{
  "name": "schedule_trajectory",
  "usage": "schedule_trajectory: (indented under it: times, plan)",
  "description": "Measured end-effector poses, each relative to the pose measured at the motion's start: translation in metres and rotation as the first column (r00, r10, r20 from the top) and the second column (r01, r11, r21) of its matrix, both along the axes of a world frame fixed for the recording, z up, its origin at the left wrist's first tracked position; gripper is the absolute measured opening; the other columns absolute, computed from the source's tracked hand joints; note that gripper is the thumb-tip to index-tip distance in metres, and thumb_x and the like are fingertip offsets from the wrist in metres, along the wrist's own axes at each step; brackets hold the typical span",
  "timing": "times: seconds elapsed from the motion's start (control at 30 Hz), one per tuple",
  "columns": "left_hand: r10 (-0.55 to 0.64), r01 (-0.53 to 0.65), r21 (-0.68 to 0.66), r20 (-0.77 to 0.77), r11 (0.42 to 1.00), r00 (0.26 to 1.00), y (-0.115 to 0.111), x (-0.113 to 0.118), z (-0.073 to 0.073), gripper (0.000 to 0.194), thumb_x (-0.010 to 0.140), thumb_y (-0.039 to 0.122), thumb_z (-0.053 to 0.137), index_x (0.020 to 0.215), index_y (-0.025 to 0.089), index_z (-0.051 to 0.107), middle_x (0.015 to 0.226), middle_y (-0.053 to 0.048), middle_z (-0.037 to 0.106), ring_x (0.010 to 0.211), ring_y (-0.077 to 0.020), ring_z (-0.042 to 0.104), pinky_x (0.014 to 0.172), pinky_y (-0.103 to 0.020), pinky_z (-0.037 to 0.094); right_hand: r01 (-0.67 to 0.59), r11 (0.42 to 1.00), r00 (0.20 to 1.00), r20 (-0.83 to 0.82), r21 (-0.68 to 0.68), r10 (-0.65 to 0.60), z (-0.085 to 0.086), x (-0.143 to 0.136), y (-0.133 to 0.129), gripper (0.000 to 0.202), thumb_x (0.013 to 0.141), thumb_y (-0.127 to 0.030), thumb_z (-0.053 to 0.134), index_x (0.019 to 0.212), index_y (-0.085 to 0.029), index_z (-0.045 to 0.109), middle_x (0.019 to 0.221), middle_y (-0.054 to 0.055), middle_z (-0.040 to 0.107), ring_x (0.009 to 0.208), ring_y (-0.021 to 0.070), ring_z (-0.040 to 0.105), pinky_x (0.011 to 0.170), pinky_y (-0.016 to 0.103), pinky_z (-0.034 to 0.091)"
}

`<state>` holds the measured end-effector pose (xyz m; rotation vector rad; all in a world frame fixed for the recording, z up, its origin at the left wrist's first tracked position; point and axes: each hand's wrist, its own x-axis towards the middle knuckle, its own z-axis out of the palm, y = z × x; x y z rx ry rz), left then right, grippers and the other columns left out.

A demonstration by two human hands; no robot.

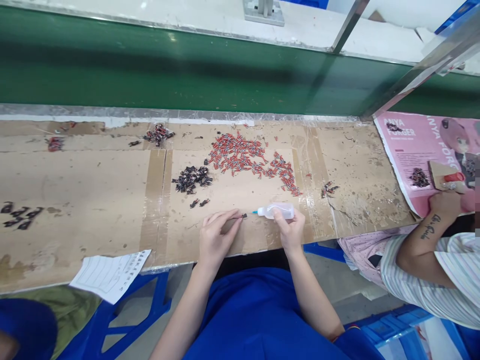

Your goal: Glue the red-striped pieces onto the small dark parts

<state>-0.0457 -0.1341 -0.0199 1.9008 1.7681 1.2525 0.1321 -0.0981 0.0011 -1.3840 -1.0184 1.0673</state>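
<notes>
My left hand (217,237) is closed in a pinch on a small black part (244,215), whose end sticks out past the fingertips. In my right hand (290,230) is a translucent squeeze bottle (283,210), lying sideways with its thin blue tip (255,212) pointing left. The tip is close to the black part, with a small gap between them. Beyond my hands lie a heap of small black parts (191,179) and a wide spread of small red-and-silver pieces (240,152). Two black parts (198,203) lie apart from the heap, nearer to my left hand.
Cardboard (112,200) covers the bench, with a green belt (150,75) behind. More parts lie in groups (22,216) at left. A paper sheet (112,275) overhangs the front edge. At right, a co-worker's hand (446,205) is over a pink poster (405,155).
</notes>
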Motion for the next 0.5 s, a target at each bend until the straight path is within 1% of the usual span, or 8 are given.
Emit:
schedule_trajectory:
  times: [0.07,0.1,0.2,0.27,0.33,0.4,0.43,0.5]
  plan:
    - [-0.008,0.008,-0.005,0.018,1.000,1.000,0.001,-0.001,-0.002,0.019,0.088,0.025,0.066,0.106,0.023,0.069,0.088,-0.003,0.078,0.085,-0.0203,0.071,0.081,-0.037,0.053,-0.008,1.000,0.997,-0.075,0.016,0.010,-0.002,0.003,0.000,0.029,0.070,-0.045,0.073,0.085,-0.020,0.068,0.080,0.006,0.075,0.066,0.0220,0.070,0.063,0.036,0.057]
    - [-0.011,0.011,-0.010,0.025,1.000,1.000,0.001,-0.001,-0.002,0.021,0.088,0.027,0.066,0.108,0.023,0.069,0.090,-0.004,0.077,0.088,-0.0210,0.070,0.082,-0.038,0.053,-0.033,0.999,0.996,-0.086,0.030,0.035,-0.002,0.003,0.000,0.033,0.069,-0.045,0.075,0.088,-0.021,0.066,0.084,0.007,0.076,0.071,0.0236,0.072,0.067,0.038,0.058]
    - [-0.008,0.009,-0.018,0.015,1.000,1.000,0.002,-0.002,-0.005,0.022,0.088,0.032,0.065,0.107,0.023,0.071,0.100,-0.007,0.075,0.097,-0.0237,0.065,0.089,-0.042,0.052,-0.163,0.980,0.986,-0.011,0.111,0.166,-0.002,-0.001,-0.001,0.039,0.064,-0.040,0.081,0.088,-0.025,0.055,0.091,0.008,0.078,0.094,0.0286,0.073,0.085,0.045,0.057]
    - [-0.003,0.003,-0.012,-0.010,1.000,1.000,0.003,-0.002,-0.005,0.018,0.088,0.032,0.064,0.101,0.024,0.073,0.105,-0.009,0.072,0.100,-0.0248,0.062,0.092,-0.044,0.050,-0.235,0.959,0.971,0.072,0.155,0.227,-0.001,-0.007,-0.001,0.038,0.067,-0.036,0.080,0.088,-0.026,0.050,0.097,0.009,0.078,0.107,0.0282,0.071,0.096,0.048,0.052]
    - [-0.009,0.009,-0.009,-0.018,1.000,1.000,0.004,-0.003,-0.006,0.014,0.089,0.032,0.062,0.093,0.025,0.074,0.105,-0.008,0.071,0.101,-0.0249,0.061,0.092,-0.044,0.049,-0.280,0.949,0.954,0.151,0.148,0.258,-0.002,-0.013,-0.001,0.035,0.072,-0.034,0.078,0.092,-0.025,0.051,0.105,0.010,0.077,0.109,0.0260,0.070,0.099,0.046,0.051]
    - [-0.030,0.030,-0.010,-0.005,0.999,1.000,0.004,-0.004,-0.007,0.014,0.090,0.032,0.062,0.089,0.025,0.074,0.103,-0.008,0.071,0.099,-0.0245,0.060,0.091,-0.044,0.049,-0.307,0.945,0.931,0.242,0.115,0.273,-0.004,-0.016,0.000,0.033,0.074,-0.034,0.078,0.097,-0.024,0.057,0.109,0.010,0.074,0.106,0.0242,0.070,0.097,0.043,0.053]
    - [-0.041,0.041,-0.013,0.006,0.999,0.999,0.004,-0.004,-0.007,0.014,0.090,0.032,0.062,0.088,0.024,0.073,0.102,-0.007,0.071,0.098,-0.0241,0.061,0.090,-0.043,0.049,-0.325,0.940,0.912,0.297,0.102,0.283,-0.004,-0.015,0.000,0.035,0.073,-0.035,0.080,0.100,-0.024,0.060,0.110,0.010,0.073,0.106,0.0241,0.070,0.096,0.042,0.054]
    - [-0.064,0.065,-0.027,0.030,0.998,0.998,0.004,-0.006,-0.008,0.013,0.090,0.032,0.061,0.088,0.024,0.072,0.100,-0.006,0.073,0.096,-0.0233,0.061,0.089,-0.042,0.049,-0.380,0.920,0.860,0.402,0.093,0.314,-0.001,-0.007,0.002,0.048,0.068,-0.039,0.085,0.108,-0.024,0.064,0.112,0.010,0.071,0.108,0.0253,0.066,0.095,0.042,0.054]
